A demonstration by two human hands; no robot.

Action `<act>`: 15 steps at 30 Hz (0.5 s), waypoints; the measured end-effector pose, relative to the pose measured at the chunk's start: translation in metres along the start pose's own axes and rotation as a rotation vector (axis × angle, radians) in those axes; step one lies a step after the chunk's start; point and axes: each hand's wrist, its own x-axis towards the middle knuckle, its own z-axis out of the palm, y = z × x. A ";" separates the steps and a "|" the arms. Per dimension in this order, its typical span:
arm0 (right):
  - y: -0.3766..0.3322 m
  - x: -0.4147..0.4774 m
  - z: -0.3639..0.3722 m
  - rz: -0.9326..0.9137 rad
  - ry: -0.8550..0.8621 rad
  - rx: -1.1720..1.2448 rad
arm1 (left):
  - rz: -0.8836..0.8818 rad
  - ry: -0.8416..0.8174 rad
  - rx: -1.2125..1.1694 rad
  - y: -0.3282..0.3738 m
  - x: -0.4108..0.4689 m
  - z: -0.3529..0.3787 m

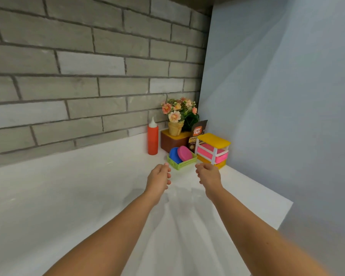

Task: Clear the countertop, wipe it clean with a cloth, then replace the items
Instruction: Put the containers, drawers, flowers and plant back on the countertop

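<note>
step: likely clearing the counter [68, 196], judging by red bottle [153, 136] standing beyond left hand [159, 176] | hands: left hand and right hand [208, 175] hovering loosely curled, holding nothing | green basket [181, 163] lying just ahead, between both hands | next: probably needing gripping basket on both sides, lifting level

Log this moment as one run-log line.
left hand: empty, before green basket | right hand: empty, before green basket | red bottle: upright by brick wall | countertop: items grouped in corner

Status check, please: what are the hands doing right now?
Left hand, right hand empty, open, near green basket. Countertop not yet cleared. Nothing blocking.
</note>
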 end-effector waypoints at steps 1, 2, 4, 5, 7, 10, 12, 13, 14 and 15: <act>0.000 0.014 -0.007 -0.011 0.015 -0.008 | -0.011 -0.001 0.007 0.001 0.008 0.012; 0.001 0.028 -0.014 -0.026 0.032 -0.018 | -0.024 -0.005 0.011 0.001 0.015 0.025; 0.005 0.059 -0.028 -0.050 0.070 -0.033 | -0.043 -0.017 0.014 0.002 0.028 0.052; 0.007 0.073 -0.035 -0.056 0.094 -0.039 | -0.050 -0.023 0.010 0.002 0.034 0.064; 0.012 0.100 -0.046 -0.056 0.143 -0.047 | -0.069 -0.037 0.001 0.004 0.044 0.088; 0.018 0.137 -0.059 -0.042 0.196 -0.049 | -0.101 -0.060 -0.034 0.007 0.059 0.115; 0.019 0.157 -0.065 -0.033 0.216 -0.041 | -0.103 -0.065 -0.046 0.008 0.068 0.131; 0.021 0.167 -0.068 -0.035 0.218 -0.038 | -0.099 -0.070 -0.042 0.008 0.072 0.139; 0.023 0.176 -0.071 -0.042 0.215 -0.037 | -0.092 -0.079 -0.033 0.007 0.076 0.147; 0.024 0.183 -0.073 -0.043 0.202 -0.039 | -0.084 -0.087 -0.026 0.007 0.080 0.155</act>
